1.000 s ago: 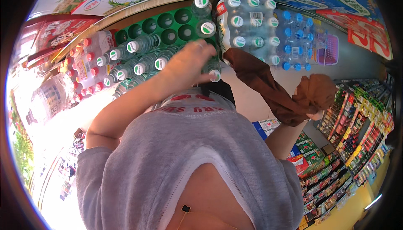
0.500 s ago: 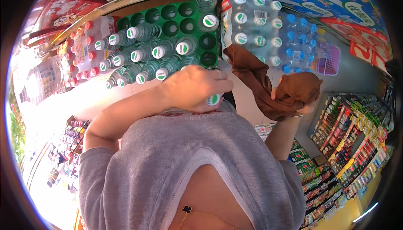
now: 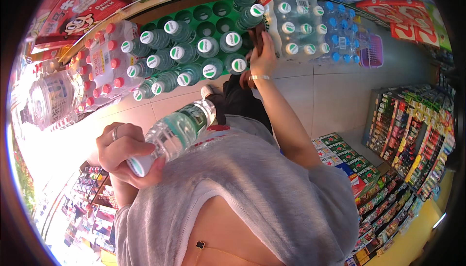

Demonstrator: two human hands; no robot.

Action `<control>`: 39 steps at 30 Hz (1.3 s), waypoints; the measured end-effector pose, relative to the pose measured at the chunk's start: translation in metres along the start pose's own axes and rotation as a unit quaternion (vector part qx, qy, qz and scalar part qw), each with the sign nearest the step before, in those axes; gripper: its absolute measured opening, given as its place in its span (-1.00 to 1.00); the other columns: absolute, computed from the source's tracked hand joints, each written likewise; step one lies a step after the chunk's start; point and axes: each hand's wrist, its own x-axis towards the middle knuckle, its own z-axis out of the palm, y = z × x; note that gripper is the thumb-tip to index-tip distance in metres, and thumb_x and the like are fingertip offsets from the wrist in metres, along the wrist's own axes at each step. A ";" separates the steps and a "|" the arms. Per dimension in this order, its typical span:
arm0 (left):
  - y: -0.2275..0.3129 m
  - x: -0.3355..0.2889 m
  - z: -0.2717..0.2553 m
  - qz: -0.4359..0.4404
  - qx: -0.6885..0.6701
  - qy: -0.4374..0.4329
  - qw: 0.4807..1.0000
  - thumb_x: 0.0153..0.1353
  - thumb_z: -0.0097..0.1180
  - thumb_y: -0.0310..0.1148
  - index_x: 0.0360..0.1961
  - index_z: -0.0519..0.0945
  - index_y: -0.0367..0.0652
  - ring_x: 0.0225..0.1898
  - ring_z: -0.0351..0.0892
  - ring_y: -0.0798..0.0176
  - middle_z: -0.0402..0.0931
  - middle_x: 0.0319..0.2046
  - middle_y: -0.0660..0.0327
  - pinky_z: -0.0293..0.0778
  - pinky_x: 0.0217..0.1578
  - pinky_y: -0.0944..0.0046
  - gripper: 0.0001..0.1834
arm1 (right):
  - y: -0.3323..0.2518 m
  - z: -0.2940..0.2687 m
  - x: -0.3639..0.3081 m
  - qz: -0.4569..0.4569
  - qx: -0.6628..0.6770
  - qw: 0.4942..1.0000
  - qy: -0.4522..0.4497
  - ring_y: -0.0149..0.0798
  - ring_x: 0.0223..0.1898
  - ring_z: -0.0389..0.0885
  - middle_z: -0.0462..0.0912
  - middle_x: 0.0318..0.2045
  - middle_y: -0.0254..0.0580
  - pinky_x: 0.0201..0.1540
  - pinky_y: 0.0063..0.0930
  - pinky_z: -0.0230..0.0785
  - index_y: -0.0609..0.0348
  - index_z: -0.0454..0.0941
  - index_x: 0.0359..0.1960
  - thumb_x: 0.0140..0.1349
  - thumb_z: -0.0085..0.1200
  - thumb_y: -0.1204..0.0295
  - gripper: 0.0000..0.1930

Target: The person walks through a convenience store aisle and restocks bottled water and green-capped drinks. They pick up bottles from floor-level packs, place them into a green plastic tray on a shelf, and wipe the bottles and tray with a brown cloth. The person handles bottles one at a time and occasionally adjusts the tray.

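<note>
My left hand point(image 3: 127, 154), a ring on one finger, grips a clear water bottle point(image 3: 177, 131) around its white-capped neck. The bottle lies tilted in front of my chest, its base pointing up and to the right. At the right end of a green bottle crate point(image 3: 213, 18), my right hand point(image 3: 263, 58) is closed on a brown cloth point(image 3: 255, 41). Part of the cloth shows below my wrist, and the fingertips are hidden against the crate. Several upright bottles with white-and-green caps point(image 3: 208, 46) fill the crate's nearer slots; some far slots hold nothing.
Right of the crate are a shrink-wrapped bottle pack point(image 3: 297, 28), a blue-capped pack point(image 3: 341, 35) and a purple basket point(image 3: 372, 51). Red-capped bottles point(image 3: 111, 62) and a large clear jug point(image 3: 54, 96) stand left. Stocked shelves point(image 3: 405, 140) are at the right.
My left hand has swung left and nearer with the bottle, away from the crate. My right hand has carried the cloth left to the crate's right end.
</note>
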 end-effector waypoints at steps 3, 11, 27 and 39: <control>0.000 -0.026 -0.008 -0.016 0.008 0.015 1.000 -0.44 0.33 -0.40 -0.62 0.54 -0.13 -0.78 0.32 0.34 0.35 -0.74 0.27 0.19 -0.72 0.37 -0.75 | 0.011 0.036 0.013 0.023 -0.210 0.965 -0.153 0.02 -0.12 0.63 0.46 0.23 -0.26 -0.12 -0.17 0.55 0.03 0.45 0.19 0.12 0.01 0.54 -0.49; -0.005 -0.028 -0.009 -0.033 0.046 -0.018 0.998 -0.42 0.31 -0.44 -0.63 0.51 -0.13 -0.76 0.36 0.32 0.37 -0.74 0.26 0.19 -0.70 0.37 -0.77 | 0.046 0.002 -0.026 -0.144 -0.106 0.950 -0.255 -0.02 -0.24 0.63 0.48 0.21 -0.32 -0.19 -0.15 0.52 -0.24 0.51 0.16 0.09 0.03 0.53 -0.46; -0.031 0.052 0.038 0.031 0.012 -0.087 0.996 -0.40 0.34 -0.51 -0.57 0.52 -0.18 -0.77 0.33 0.35 0.35 -0.73 0.26 0.15 -0.74 0.40 -0.72 | 0.037 0.001 -0.024 -0.078 -0.066 0.940 -0.325 -0.08 -0.04 0.61 0.49 0.21 -0.30 -0.07 -0.23 0.51 -0.09 0.53 0.13 -0.07 0.26 0.50 -0.40; -0.038 0.057 0.043 0.008 0.001 -0.082 0.997 -0.42 0.33 -0.54 -0.58 0.51 -0.20 -0.78 0.32 0.35 0.36 -0.74 0.25 0.15 -0.74 0.43 -0.72 | 0.014 -0.004 -0.008 0.328 0.342 0.872 -0.125 -0.20 -0.04 0.68 0.66 -0.01 -0.04 0.03 -0.42 0.45 0.26 0.53 0.08 0.16 0.16 0.56 -0.60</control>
